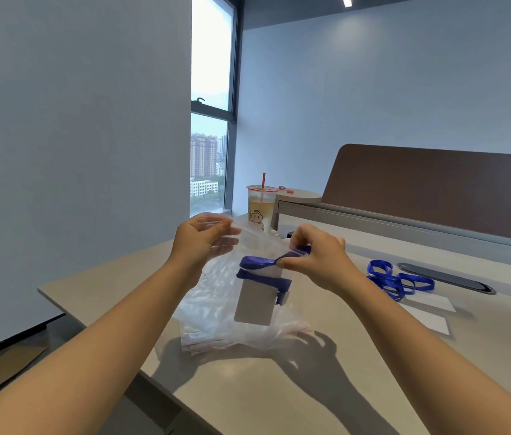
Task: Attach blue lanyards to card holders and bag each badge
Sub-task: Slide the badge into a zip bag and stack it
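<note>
Both hands hold a clear zip bag (pixel 222 296) up above the tabletop (pixel 279 387), over its left part. The left hand (pixel 199 240) pinches the bag's upper left rim, thumb and fingers (pixel 229 243) closed on the thin plastic, with the lower fingers seen through the film. The right hand (pixel 320 259) is curled at the bag's upper right rim, its fingertips pinching the plastic together with a fold of the blue lanyard (pixel 263 271) right at the mouth of the bag. The lanyard runs leftward from those fingertips and wraps in two bands around the top of the card holder (pixel 255 304), which hangs inside the bag, below and between the two hands, touching neither hand's fingers directly. A small clip (pixel 281 299) shows at the card holder's right edge. Under the held bag, a flat stack of more clear bags (pixel 204 340) lies on the tabletop. Toward the right side of the tabletop lies a loose heap of blue lanyards (pixel 395 279), just beside two white cards (pixel 430 312) and near a dark oval cable slot (pixel 445 277). At the far edge, by the window (pixel 211 120), stands a plastic cup (pixel 260 208) with a red straw (pixel 263 180), next to a brown divider panel (pixel 436 189).
</note>
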`<state>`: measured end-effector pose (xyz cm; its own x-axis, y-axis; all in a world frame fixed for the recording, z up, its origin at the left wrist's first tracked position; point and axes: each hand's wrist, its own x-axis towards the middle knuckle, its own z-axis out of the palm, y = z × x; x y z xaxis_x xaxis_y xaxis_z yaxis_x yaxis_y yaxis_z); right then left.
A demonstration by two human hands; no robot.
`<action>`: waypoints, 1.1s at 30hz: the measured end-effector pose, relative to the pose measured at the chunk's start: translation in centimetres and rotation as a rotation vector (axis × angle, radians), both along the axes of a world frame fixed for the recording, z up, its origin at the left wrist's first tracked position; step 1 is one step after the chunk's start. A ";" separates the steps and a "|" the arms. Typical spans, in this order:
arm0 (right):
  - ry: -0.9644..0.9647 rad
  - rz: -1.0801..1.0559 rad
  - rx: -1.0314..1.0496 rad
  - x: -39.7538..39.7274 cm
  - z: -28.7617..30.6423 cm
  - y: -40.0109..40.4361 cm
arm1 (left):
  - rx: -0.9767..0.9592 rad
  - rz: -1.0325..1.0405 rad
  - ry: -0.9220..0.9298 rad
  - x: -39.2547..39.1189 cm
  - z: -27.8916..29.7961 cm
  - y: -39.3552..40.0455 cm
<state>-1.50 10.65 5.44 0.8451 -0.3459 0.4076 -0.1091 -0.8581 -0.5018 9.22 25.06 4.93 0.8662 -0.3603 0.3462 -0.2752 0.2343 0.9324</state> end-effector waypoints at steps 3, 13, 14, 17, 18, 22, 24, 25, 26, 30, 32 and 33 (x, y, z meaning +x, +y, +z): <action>-0.051 -0.022 -0.064 0.3 0.9 -0.1 | -0.016 0.014 -0.006 0.3 0.8 0.0; -0.245 -0.157 -0.190 0.9 3.6 -0.7 | -0.129 0.004 0.088 0.6 2.8 -0.2; -0.191 -0.171 -0.211 0.9 3.6 -0.8 | -0.133 0.002 0.100 0.6 2.8 -0.2; -0.073 -0.123 -0.166 0.8 3.2 -0.9 | -0.153 -0.001 0.129 0.8 2.7 0.1; -0.093 -0.075 -0.085 0.8 2.9 -0.9 | -0.162 0.001 0.141 0.8 2.6 0.1; -0.236 0.008 0.301 0.9 1.8 -1.3 | -0.154 0.024 0.140 1.1 2.3 0.7; -0.276 0.018 0.432 1.2 1.4 -1.6 | -0.092 0.019 0.091 1.4 1.7 1.2; -0.296 0.025 0.489 1.4 1.3 -1.7 | -0.052 0.007 0.087 1.6 1.2 1.6; -0.318 0.028 0.543 1.6 1.1 -1.7 | -0.002 0.000 0.091 1.9 0.6 1.9; -0.435 0.005 0.702 2.4 0.7 -1.7 | 0.211 -0.010 0.083 2.1 -1.9 3.0; -0.417 -0.004 0.741 2.7 0.2 -1.6 | 0.216 0.018 0.083 2.3 -2.3 3.0; -0.363 -0.001 0.758 2.9 -0.3 -1.7 | 0.199 0.036 0.089 2.4 -2.3 3.0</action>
